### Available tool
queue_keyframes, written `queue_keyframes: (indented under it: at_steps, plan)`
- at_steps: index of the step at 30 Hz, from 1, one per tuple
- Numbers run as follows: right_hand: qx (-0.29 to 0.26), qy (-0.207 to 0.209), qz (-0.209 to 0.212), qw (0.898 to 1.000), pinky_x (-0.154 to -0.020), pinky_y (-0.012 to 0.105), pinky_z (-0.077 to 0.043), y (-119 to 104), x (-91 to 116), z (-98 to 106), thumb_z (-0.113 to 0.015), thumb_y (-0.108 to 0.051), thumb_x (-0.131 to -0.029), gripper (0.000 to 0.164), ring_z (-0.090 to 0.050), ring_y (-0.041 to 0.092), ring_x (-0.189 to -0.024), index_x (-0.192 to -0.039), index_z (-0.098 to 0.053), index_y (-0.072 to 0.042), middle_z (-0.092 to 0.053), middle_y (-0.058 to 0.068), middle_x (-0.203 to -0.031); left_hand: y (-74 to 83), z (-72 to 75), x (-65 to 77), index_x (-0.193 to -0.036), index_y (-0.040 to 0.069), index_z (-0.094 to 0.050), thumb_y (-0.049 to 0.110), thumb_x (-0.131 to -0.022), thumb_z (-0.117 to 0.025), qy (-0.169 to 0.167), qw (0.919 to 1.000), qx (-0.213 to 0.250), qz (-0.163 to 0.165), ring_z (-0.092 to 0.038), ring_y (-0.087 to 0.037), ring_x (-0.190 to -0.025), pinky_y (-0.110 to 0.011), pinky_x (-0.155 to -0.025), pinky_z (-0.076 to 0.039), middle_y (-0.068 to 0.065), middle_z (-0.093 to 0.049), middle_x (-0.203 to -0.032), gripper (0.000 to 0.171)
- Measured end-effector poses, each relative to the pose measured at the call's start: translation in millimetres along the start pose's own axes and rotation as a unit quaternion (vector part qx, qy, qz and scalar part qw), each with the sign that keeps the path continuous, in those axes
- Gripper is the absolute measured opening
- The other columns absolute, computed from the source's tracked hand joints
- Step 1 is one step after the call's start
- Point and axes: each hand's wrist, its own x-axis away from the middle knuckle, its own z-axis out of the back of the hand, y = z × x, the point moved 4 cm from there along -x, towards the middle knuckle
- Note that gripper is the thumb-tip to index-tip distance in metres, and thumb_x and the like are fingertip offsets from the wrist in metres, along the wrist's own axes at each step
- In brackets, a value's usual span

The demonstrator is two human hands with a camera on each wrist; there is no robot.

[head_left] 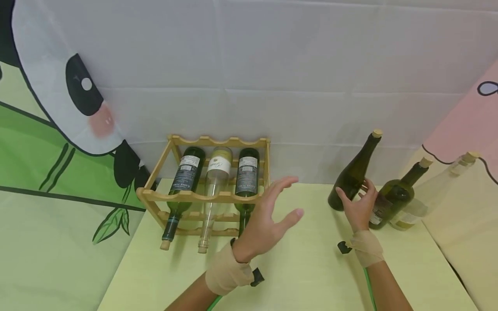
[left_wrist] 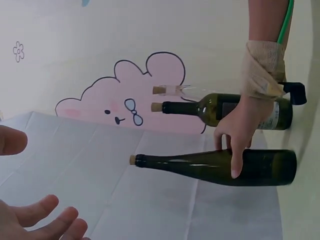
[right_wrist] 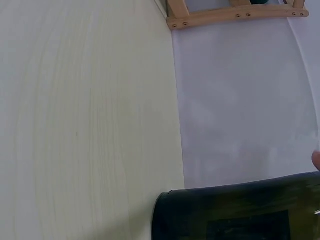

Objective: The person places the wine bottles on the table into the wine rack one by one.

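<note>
My right hand (head_left: pixel 362 211) grips a corked dark green wine bottle (head_left: pixel 352 177) low on its body, thumb on one side and fingers on the other. The bottle is upright, base at the tabletop; its lower end (right_wrist: pixel 225 215) fills the bottom of the right wrist view. My left hand (head_left: pixel 264 224) hangs over the table by the rack's right side, fingers spread and holding nothing. Just right of my right hand stand a green wine bottle (head_left: pixel 398 192) and a clear bottle (head_left: pixel 435 190), both corked; the hand partly covers the green one.
A wooden wine rack (head_left: pixel 202 198) stands at the left. On its upper level lie a dark bottle (head_left: pixel 188 170), a clear bottle (head_left: pixel 218 172) and another dark bottle (head_left: pixel 247 172), necks toward me. Behind the pale tabletop (head_left: pixel 303 259) hangs a printed cloth (head_left: pixel 292 121).
</note>
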Motion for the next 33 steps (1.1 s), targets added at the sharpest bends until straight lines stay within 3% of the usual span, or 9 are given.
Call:
queue_keyframes:
  at_steps: [3, 8, 15, 22, 33]
  plan:
    - [-0.003, -0.006, -0.008, 1.000, -0.114, 0.055, -0.039, 4.4, -5.7, -6.5, -0.091, -0.026, -0.089, 0.095, -0.042, 0.033, -0.139, -0.161, -0.033, -0.006, -0.039, 0.019, -0.157, -13.0, -20.9, -3.9, -0.163, 0.028, -0.041, 0.038, -0.107, -0.065, -0.034, 0.9986, -0.012, 0.040, -0.043, -0.020, -0.149, -0.053, -0.121, -0.039, 0.008, -0.042, -0.166, 0.061]
    - [-0.012, -0.033, -0.043, 0.998, -0.119, 0.058, -0.035, 14.1, -10.9, -17.9, -0.089, -0.025, -0.090, 0.099, -0.038, 0.041, -0.144, -0.163, -0.026, -0.003, -0.036, 0.024, -0.160, -40.0, -46.9, -10.6, -0.163, 0.030, -0.041, 0.040, -0.108, -0.065, -0.072, 0.9932, 0.013, 0.090, -0.044, -0.016, -0.148, -0.048, -0.120, -0.040, 0.008, -0.041, -0.165, 0.061]
    - [0.002, -0.081, -0.104, 0.991, -0.126, 0.063, -0.028, 33.8, -13.7, -28.0, -0.087, -0.035, -0.092, 0.112, -0.031, 0.047, -0.155, -0.169, -0.011, -0.008, -0.028, 0.026, -0.169, -74.5, -72.6, -13.0, -0.160, 0.031, -0.045, 0.041, -0.106, -0.066, -0.076, 0.9863, 0.023, 0.144, -0.048, -0.014, -0.144, -0.042, -0.119, -0.042, 0.009, -0.046, -0.161, 0.059]
    - [0.015, -0.053, -0.106, 0.993, -0.121, 0.065, -0.034, 38.7, -15.0, -27.8, -0.087, -0.031, -0.090, 0.103, -0.042, 0.048, -0.148, -0.166, -0.022, -0.008, -0.042, 0.028, -0.161, -96.1, -85.3, -9.4, -0.160, 0.033, -0.047, 0.046, -0.107, -0.063, -0.087, 0.9772, 0.042, 0.189, -0.051, -0.013, -0.141, -0.039, -0.117, -0.044, 0.012, -0.046, -0.161, 0.056]
    - [-0.009, -0.061, -0.056, 0.997, -0.119, 0.063, -0.037, 39.4, -18.5, -28.3, -0.088, -0.021, -0.087, 0.090, -0.046, 0.045, -0.143, -0.158, -0.034, -0.004, -0.048, 0.027, -0.152, -103.8, -86.4, -10.7, -0.152, 0.038, -0.056, 0.047, -0.108, -0.061, -0.092, 0.9572, 0.110, 0.251, -0.060, -0.010, -0.132, -0.040, -0.106, -0.052, 0.014, -0.055, -0.153, 0.045]
